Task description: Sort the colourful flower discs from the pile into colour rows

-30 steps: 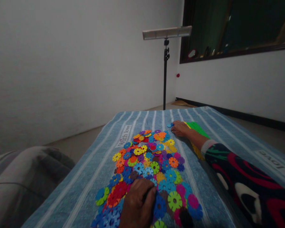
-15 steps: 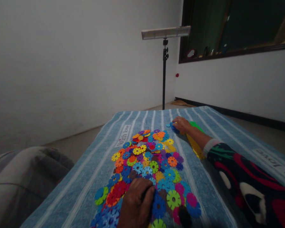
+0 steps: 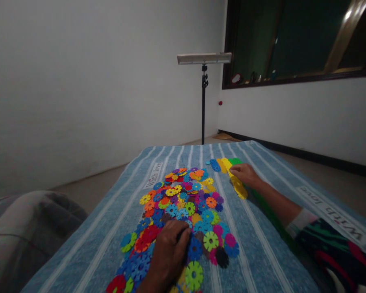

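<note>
My left hand point(image 3: 170, 249) lies on a spread pile of flower-shaped interlocking plastic discs point(image 3: 181, 213) in many colours. Its fingers curl down into the pile, and what is under them is hidden. Farther away on the right, my right hand point(image 3: 244, 173) has its fingers together on the middle of a row of yellow discs point(image 3: 239, 188). Left of that row lie a short orange-yellow row point(image 3: 221, 165), a blue group point(image 3: 214, 165) and a single light-blue disc point(image 3: 208, 162). Green discs point(image 3: 234, 161) show behind my right hand, and more green runs beneath the forearm.
A blue-and-white striped cloth point(image 3: 110, 236) covers the table. Beyond its far edge a lamp panel point(image 3: 204, 58) stands on a black pole point(image 3: 203, 114). Grey fabric point(image 3: 39, 236) bulges at the left. A dark window point(image 3: 299, 40) is in the right wall.
My right hand has moved from the blue discs rightward onto the yellow row, uncovering the blue and orange-yellow discs. The left hand stays on the pile. The view has shifted slightly.
</note>
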`<state>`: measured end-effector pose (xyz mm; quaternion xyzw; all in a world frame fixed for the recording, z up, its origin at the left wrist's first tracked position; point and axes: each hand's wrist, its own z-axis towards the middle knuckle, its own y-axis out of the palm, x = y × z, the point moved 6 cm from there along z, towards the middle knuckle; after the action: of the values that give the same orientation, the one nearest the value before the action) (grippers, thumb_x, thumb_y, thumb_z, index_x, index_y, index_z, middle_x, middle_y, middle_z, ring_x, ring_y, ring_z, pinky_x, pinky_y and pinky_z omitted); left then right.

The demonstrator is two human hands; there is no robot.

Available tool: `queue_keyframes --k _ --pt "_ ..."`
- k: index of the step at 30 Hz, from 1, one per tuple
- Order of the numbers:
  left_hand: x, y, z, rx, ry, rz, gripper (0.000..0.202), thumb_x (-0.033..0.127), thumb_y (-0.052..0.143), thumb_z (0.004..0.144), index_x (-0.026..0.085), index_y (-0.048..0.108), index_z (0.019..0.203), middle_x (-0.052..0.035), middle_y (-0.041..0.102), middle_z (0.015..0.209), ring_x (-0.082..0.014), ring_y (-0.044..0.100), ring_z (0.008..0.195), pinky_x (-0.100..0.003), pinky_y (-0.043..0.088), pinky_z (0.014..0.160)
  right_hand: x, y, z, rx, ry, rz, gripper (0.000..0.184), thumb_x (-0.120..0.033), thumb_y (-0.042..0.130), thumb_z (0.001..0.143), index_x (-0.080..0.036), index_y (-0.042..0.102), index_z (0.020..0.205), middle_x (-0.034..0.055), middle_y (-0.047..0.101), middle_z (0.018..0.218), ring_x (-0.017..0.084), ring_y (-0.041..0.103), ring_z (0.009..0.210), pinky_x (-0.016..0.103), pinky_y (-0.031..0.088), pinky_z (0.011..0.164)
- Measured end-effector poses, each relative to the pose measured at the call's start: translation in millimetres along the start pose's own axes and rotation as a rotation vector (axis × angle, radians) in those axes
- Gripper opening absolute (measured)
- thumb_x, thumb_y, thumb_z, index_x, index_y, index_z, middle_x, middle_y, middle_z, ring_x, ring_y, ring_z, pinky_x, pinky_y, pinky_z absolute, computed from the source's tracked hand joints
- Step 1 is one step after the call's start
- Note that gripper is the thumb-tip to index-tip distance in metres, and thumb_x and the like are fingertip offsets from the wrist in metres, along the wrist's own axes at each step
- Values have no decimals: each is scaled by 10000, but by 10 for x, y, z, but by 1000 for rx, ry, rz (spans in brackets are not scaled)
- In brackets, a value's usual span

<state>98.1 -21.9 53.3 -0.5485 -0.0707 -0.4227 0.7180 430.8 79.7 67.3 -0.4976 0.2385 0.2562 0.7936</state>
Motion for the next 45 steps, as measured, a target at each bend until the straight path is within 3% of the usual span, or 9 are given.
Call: queue_keyframes --k 8,14,25,41,45 --pt "-10 53 36 18 45 0 256 331 517 850 209 712 738 -51 721 744 -211 669 750 -344 537 713 -176 -26 -858 24 6 188 295 -360 519 781 -181 733 685 33 702 668 207 664 673 295 485 639" --pt "1 111 49 14 60 11 233 314 526 841 194 715 776 -67 732 794 -221 667 810 -362 525 773 -283 -1 -1181 45 9 228 291 -368 521 786 -181 731 712 42 720 719 211 670 717 302 485 678" --pt "149 159 19 -51 148 39 197 254 522 842 199 686 747 -53 713 779 -198 635 805 -347 496 779 -529 329 -1428 -131 -174 84 244 -240 513 850 -197 722 733 41 705 756 172 644 736 275 475 717" --pt "9 159 49 -89 113 30 142 186 564 829 179 704 808 -60 725 881 -203 643 882 -370 475 886 -483 397 -1532 -145 -268 -65 252 -236 499 884 -207 720 767 55 713 815 209 639 827 324 464 781" --pt "11 158 60 -151 145 18 109 183 595 815 174 703 801 -54 721 868 -205 641 892 -374 456 911 -473 392 -1554 -157 -273 -71 238 -239 503 882 -210 709 765 51 704 803 209 630 818 327 465 770"
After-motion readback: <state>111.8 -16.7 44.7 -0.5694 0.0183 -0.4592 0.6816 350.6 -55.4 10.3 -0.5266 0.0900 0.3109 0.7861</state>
